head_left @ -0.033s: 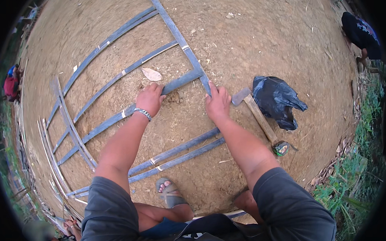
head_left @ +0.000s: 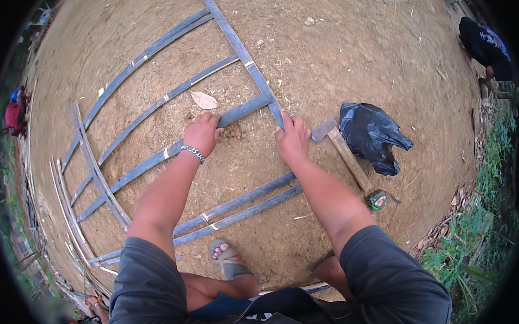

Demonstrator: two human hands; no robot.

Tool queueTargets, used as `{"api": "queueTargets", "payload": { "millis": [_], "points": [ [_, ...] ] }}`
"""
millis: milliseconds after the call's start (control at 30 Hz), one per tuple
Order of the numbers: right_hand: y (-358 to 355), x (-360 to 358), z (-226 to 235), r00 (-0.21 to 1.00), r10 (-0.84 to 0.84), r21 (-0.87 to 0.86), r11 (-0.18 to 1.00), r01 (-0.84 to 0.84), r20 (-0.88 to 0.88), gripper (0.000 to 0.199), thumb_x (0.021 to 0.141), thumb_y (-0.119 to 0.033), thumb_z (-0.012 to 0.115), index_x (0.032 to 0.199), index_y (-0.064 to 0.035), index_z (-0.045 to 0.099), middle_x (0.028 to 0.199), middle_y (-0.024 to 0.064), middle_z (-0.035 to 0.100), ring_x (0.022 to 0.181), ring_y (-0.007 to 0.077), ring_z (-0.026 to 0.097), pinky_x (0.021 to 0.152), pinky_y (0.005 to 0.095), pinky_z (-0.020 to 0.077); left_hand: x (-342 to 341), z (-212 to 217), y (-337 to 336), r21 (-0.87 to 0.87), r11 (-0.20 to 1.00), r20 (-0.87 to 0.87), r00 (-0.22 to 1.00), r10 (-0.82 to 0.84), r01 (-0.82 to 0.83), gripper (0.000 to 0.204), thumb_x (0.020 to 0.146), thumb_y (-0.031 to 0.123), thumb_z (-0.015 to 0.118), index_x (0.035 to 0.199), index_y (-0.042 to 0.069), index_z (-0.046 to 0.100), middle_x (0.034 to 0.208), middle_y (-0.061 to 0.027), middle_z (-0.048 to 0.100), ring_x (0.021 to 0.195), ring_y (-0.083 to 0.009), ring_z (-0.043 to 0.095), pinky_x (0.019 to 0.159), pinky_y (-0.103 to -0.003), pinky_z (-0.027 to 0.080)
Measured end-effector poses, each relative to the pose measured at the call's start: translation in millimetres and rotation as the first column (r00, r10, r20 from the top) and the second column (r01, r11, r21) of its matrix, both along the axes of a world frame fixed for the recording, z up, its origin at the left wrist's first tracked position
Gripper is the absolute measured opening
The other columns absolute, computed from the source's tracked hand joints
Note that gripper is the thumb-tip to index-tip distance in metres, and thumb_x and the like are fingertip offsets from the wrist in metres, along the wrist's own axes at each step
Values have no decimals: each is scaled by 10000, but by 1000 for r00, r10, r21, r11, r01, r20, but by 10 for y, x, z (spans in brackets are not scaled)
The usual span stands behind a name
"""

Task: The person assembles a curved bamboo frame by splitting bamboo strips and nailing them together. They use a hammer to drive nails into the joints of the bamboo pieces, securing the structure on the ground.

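Observation:
Dark grey-blue bamboo strips with pale joint rings lie on the dirt as a loose frame. My left hand (head_left: 201, 134), with a chain bracelet at the wrist, is closed around a middle bamboo strip (head_left: 245, 108). That strip's far end meets a cross strip (head_left: 234, 41) running along the frame's far side. On the cross strip's near end, my right hand (head_left: 293, 140) is closed; part of the end is hidden beneath it. Two more strips (head_left: 253, 191) lie under my right forearm, nearer to me. A second cross piece (head_left: 91, 156) lies over the strips at left.
Right of my right hand lie a wooden-handled hatchet (head_left: 351, 158), a black plastic bag (head_left: 372, 134) and a tape measure (head_left: 377, 199). A dry leaf (head_left: 204, 100) lies between strips. People are at the far right (head_left: 486, 47) and far left (head_left: 14, 114). Plants (head_left: 462, 243) edge the right side.

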State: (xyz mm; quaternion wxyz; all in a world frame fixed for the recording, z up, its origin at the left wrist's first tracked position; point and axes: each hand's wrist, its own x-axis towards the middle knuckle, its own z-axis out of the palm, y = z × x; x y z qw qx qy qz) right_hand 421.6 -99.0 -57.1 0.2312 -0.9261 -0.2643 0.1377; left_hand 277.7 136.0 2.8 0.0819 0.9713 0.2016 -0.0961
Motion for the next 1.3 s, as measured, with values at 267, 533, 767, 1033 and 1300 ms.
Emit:
{"api": "queueTargets", "payload": {
  "millis": [267,533,767,1033,1300],
  "points": [
    [-51,24,-23,1000,-13,-26,1000,13,26,591,960,-240,675,1520,-160,501,1185,131,511,1227,330,481,1058,507,336,195,30,174,-141,987,-53,996,70,-77,454,949,316,698,1348,114,618,1310,-106,637,1229,-306,605,1018,-444,518],
    [95,-38,35,999,-23,-64,998,20,-38,638,957,-223,681,1553,-163,460,1212,133,514,1227,332,494,1071,505,338,356,-482,1258,297,900,228,939,259,-320,443,951,200,652,1384,130,589,1357,-157,609,1188,-369,641,1048,-493,508],
    [8,-22,-105,999,-29,-26,999,30,44,619,960,-203,683,1542,-151,478,1188,137,500,1185,332,495,1055,497,344,545,-283,1396,249,950,-175,956,236,-189,246,1016,126,504,1228,70,614,1249,-148,623,1202,-323,649,944,-471,581],
    [-10,-6,-52,999,-32,45,999,30,40,603,969,-186,677,1540,-155,486,1166,135,505,1165,328,500,1059,464,373,307,-194,1628,241,965,-85,988,129,-105,213,998,91,509,1181,66,615,1218,-154,620,1159,-330,661,905,-468,596],
    [-11,25,-70,999,-45,-33,998,46,26,588,978,-214,668,1537,-156,494,1199,133,513,1206,319,499,1076,470,362,278,-110,1508,254,959,-68,986,151,-129,239,997,91,505,1200,82,631,1219,-130,630,1165,-321,662,910,-464,593]
  ]
}}
